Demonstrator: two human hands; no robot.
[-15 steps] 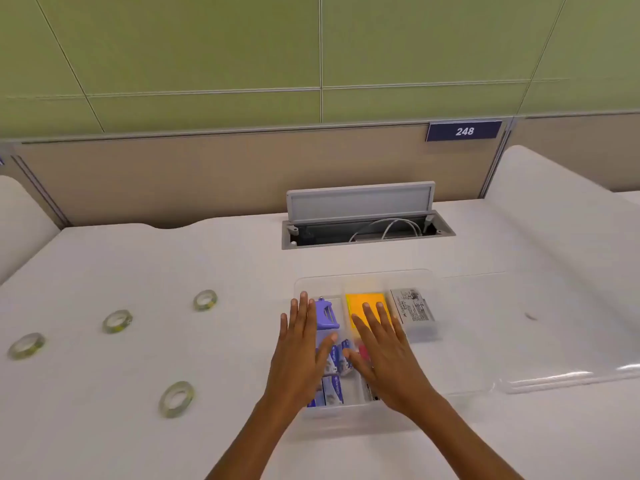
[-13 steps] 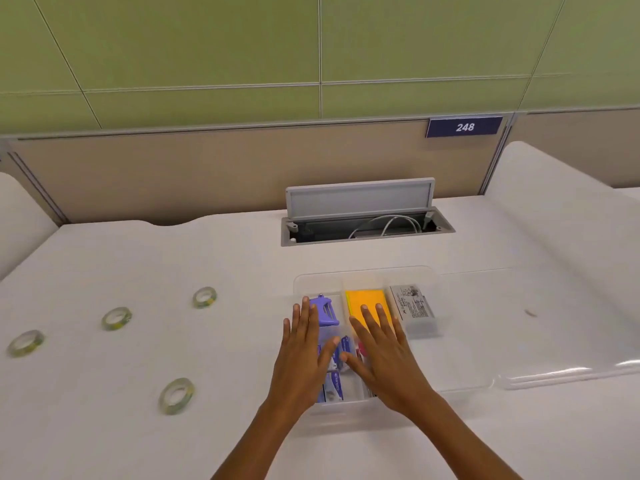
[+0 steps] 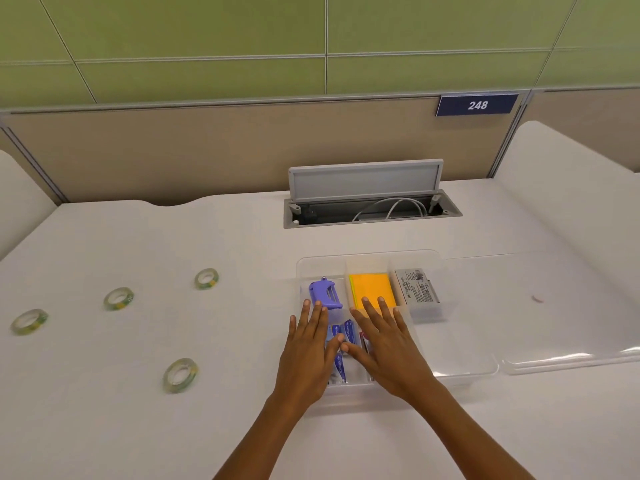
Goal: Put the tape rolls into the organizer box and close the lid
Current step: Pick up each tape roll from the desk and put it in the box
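Both hands are hovering flat over the clear plastic organizer box (image 3: 464, 370).
The left hand (image 3: 308, 355) and right hand (image 3: 388, 348) are spreading empty, fingers extended; four clear tape rolls (image 3: 180, 375) are lying on the white table (image 3: 104, 427) toward nine o'clock, the transparent lid (image 3: 554, 306) lying open at three o'clock.

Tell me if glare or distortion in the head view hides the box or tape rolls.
Head view: even, soft lighting; glare only streaks the open clear lid at right. Wide-angle bending curves the table edges. The organizer box and four tape rolls read clearly; the hands cover some compartments.
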